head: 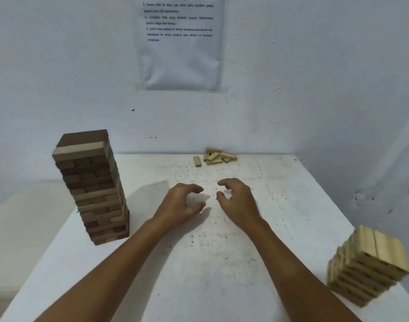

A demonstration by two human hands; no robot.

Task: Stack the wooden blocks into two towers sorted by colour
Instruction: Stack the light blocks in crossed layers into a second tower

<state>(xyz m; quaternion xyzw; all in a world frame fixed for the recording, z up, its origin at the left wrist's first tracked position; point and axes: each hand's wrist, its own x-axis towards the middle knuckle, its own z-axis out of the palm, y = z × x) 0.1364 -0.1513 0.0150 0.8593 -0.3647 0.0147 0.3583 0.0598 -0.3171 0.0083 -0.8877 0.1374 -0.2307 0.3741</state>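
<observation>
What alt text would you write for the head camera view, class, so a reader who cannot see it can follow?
Two empty hands, left hand and right hand, hover with loosely curled fingers over a white table. A tall dark tower stands left, a shorter light tower right, and loose light blocks lie at the far edge.

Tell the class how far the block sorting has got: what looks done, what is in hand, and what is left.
Done: a tall dark tower stands on the left of the table, and a light tower stands at the right edge. In hand: nothing; the left hand and right hand hover with loosely curled fingers. Left: the loose light blocks by the wall, and a light block near the dark tower's top looks out of place.
</observation>
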